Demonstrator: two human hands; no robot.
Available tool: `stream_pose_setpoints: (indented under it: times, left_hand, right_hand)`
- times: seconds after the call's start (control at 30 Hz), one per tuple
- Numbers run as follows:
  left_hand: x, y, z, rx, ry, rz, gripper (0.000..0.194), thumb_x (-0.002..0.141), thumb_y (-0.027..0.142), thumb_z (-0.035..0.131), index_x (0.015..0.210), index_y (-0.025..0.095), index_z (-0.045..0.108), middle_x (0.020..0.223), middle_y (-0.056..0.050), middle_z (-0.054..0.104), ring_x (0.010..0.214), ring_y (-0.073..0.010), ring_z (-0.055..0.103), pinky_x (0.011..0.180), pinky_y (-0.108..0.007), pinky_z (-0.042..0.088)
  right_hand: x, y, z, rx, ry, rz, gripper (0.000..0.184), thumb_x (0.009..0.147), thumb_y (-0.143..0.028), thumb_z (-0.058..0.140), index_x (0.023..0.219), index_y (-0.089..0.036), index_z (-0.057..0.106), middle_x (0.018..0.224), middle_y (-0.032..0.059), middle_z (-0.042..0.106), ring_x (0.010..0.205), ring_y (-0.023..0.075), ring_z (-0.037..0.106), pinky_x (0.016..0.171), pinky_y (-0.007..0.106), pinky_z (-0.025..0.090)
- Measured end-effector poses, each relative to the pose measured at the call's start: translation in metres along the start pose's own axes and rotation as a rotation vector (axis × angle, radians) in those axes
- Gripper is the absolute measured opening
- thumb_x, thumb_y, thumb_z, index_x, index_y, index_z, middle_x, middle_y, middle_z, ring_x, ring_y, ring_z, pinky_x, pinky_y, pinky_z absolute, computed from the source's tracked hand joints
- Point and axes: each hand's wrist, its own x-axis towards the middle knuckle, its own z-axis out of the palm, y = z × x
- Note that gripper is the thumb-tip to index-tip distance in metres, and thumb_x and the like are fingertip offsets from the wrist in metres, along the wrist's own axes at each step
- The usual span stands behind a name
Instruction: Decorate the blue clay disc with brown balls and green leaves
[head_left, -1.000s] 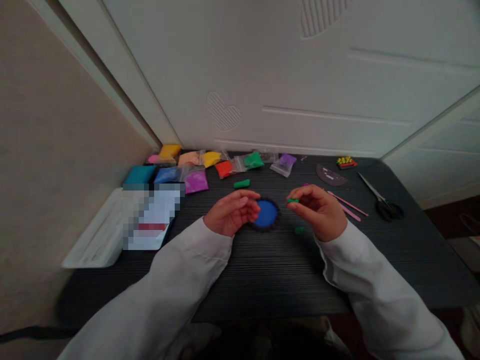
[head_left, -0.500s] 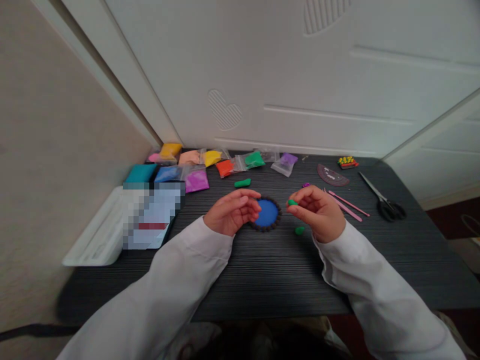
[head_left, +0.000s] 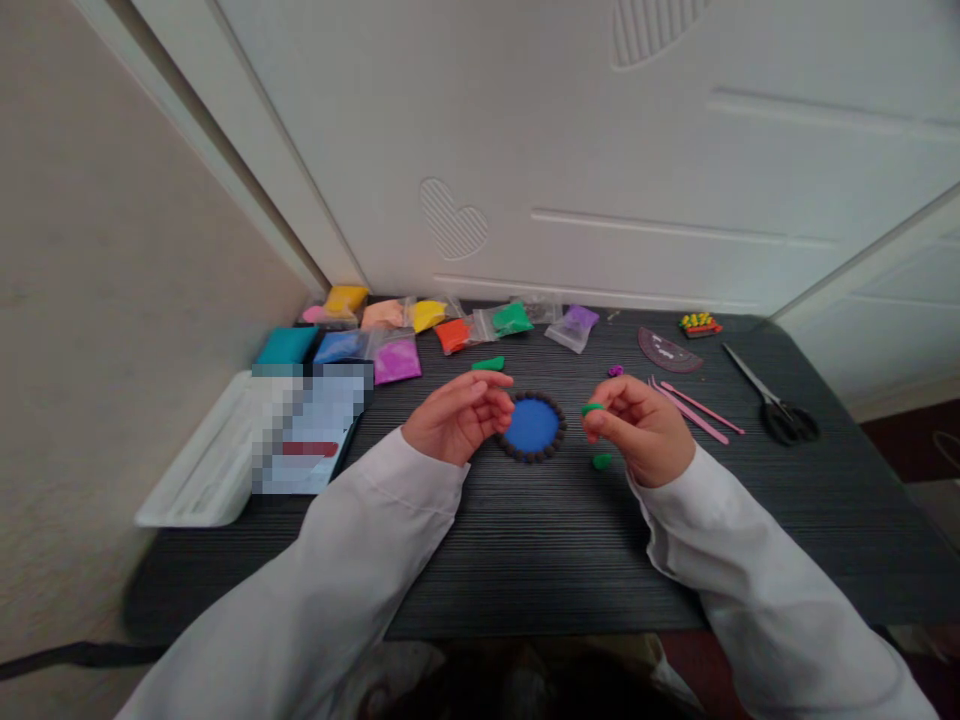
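Between the thumb and fingertips of my right hand (head_left: 641, 428) is a small piece of green clay (head_left: 592, 408). My left hand (head_left: 459, 418) is raised with its fingers loosely curved and apart, and nothing shows in it. Just right of its fingertips lies a blue clay disc (head_left: 532, 427) ringed by small dark balls (head_left: 564, 425). A second green lump (head_left: 601, 461) rests on the table below my right hand. Behind my left hand, a green clay roll (head_left: 489, 364) is partly covered by the fingers.
Bags of coloured clay, such as a green one (head_left: 513, 319), line the back of the black table (head_left: 510, 560). Pink tools (head_left: 697, 415), a protractor (head_left: 669, 350) and scissors (head_left: 772, 400) lie right. A white tray (head_left: 202, 470) and a blurred screen (head_left: 319, 430) are left.
My left hand has drawn slightly left, away from the disc, uncovering more of its ring. The green piece in my right hand looks flatter and longer. The view has shifted a little.
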Motion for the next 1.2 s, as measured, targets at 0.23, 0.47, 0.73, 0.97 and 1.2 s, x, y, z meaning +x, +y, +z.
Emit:
stream_pose_setpoints:
  times: [0.23,0.47,0.73,0.97,1.2]
  left_hand:
    - [-0.0002,0.0002,0.0009,0.007,0.013,-0.011,0.023,0.066,0.026,0.057,0.085,0.012,0.060,0.066,-0.004,0.062,0.062,-0.0132,0.056,0.062,-0.026,0.043]
    - [-0.0002,-0.0001,0.0010,0.002,0.009,-0.003,0.023,0.067,0.026,0.056,0.085,0.012,0.059,0.066,-0.004,0.062,0.062,-0.0133,0.056,0.062,-0.026,0.043]
    - [-0.0004,0.0002,0.0009,0.004,0.007,-0.003,0.022,0.068,0.025,0.054,0.085,0.012,0.059,0.066,-0.004,0.061,0.063,-0.0128,0.056,0.063,-0.026,0.043]
    - [0.0003,-0.0001,-0.0001,-0.002,-0.001,-0.007,0.022,0.068,0.025,0.055,0.085,0.012,0.059,0.066,-0.005,0.062,0.064,-0.0132,0.056,0.064,-0.026,0.043]
    - [0.0000,0.0006,0.0003,-0.011,0.006,-0.005,0.022,0.068,0.025,0.055,0.085,0.012,0.059,0.066,-0.005,0.062,0.065,-0.0134,0.056,0.064,-0.026,0.044]
  right_hand:
    - [-0.0006,0.0027,0.0007,0.042,-0.039,-0.008,0.017,0.075,-0.022,0.055,0.092,-0.021,0.053,0.074,-0.0007,0.064,0.064,0.0102,0.062,0.064,0.027,0.050]
    - [-0.0021,0.0003,-0.0001,-0.007,-0.043,0.021,0.010,0.075,-0.026,0.055,0.078,-0.018,0.054,0.056,-0.0034,0.060,0.043,0.0073,0.055,0.043,0.021,0.044]
    - [-0.0023,-0.0007,0.0010,-0.023,-0.011,0.009,0.012,0.071,-0.026,0.060,0.073,-0.018,0.051,0.061,-0.0010,0.064,0.049,0.0101,0.059,0.048,0.024,0.047]
    - [-0.0026,0.0071,-0.0001,-0.002,-0.117,0.011,0.026,0.082,-0.031,0.044,0.105,-0.021,0.050,0.092,0.0052,0.064,0.078,0.0136,0.062,0.074,0.033,0.049]
    - [-0.0024,0.0029,-0.0025,-0.162,0.005,-0.044,0.019,0.070,-0.027,0.061,0.088,-0.023,0.062,0.072,-0.0004,0.064,0.061,0.0107,0.058,0.058,0.027,0.047]
